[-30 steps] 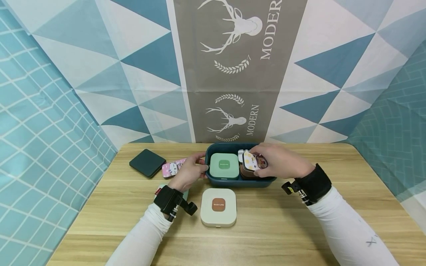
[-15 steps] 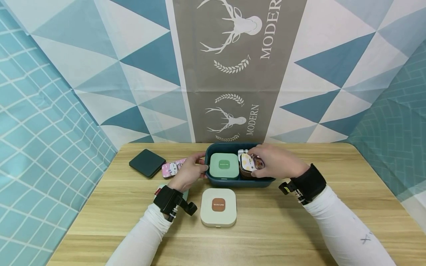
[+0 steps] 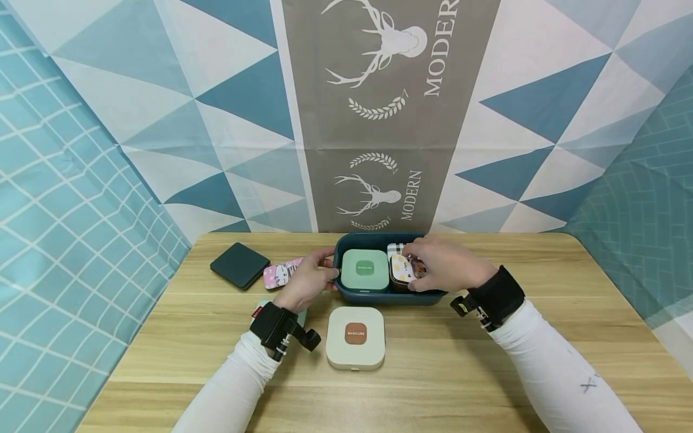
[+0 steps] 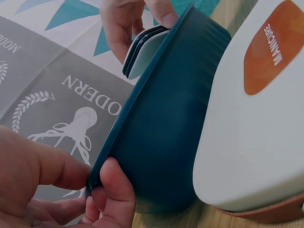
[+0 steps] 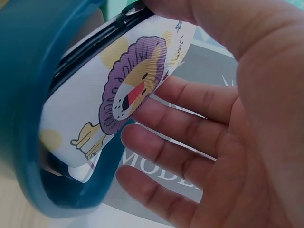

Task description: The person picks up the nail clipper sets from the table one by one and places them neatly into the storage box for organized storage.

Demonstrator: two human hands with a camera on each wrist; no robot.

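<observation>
A dark blue plastic bin stands near the table's back edge. My left hand pinches its left rim between thumb and fingers, clearly seen in the left wrist view. Inside the bin's left part lies a mint-green case labelled MANICURE. My right hand holds a small zippered case with a lion print, thumb on the near edge and fingertips at the far one. This case is sunk partly below the bin's rim, on the right side. Behind it shows a black-and-white plaid item.
A cream MANICURE case lies on the wooden table in front of the bin. To the left are a dark green square item and a pink cat-print case. My left wrist partly covers a mint-coloured item.
My right hand has moved slightly left and down, bringing the lion-print case lower into the bin beside the mint-green case. The left hand keeps its place on the rim.
</observation>
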